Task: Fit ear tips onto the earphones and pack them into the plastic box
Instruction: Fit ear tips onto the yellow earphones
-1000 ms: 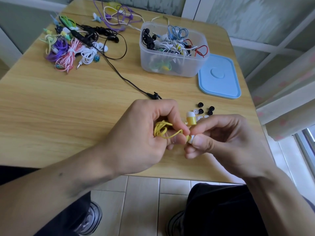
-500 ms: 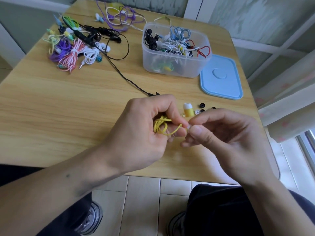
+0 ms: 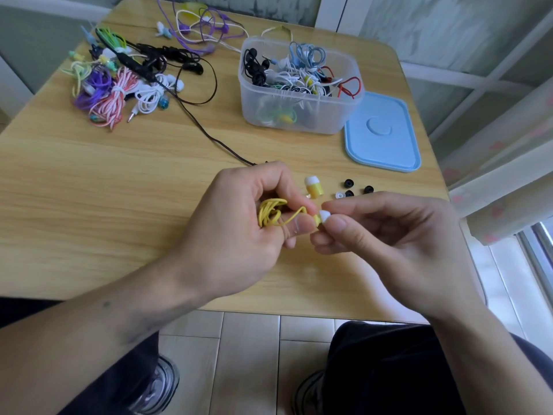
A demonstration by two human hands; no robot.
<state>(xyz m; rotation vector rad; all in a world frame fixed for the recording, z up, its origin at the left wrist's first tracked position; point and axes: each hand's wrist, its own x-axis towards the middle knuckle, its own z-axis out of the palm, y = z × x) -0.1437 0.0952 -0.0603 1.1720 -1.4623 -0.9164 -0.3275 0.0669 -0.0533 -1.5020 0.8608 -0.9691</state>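
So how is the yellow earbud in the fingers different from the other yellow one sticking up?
The pinched earbud is gripped between the left hand and right hand; the free earbud is touched by no fingers. The pinched earbud is mostly hidden, only its white tip showing well; the free earbud shows its whole yellow body. Both are yellow with white ear tips.

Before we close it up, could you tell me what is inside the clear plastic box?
The clear plastic box holds tangled earphones in black, white, blue and red, with green and yellow ones lower down. Its bottom is covered.
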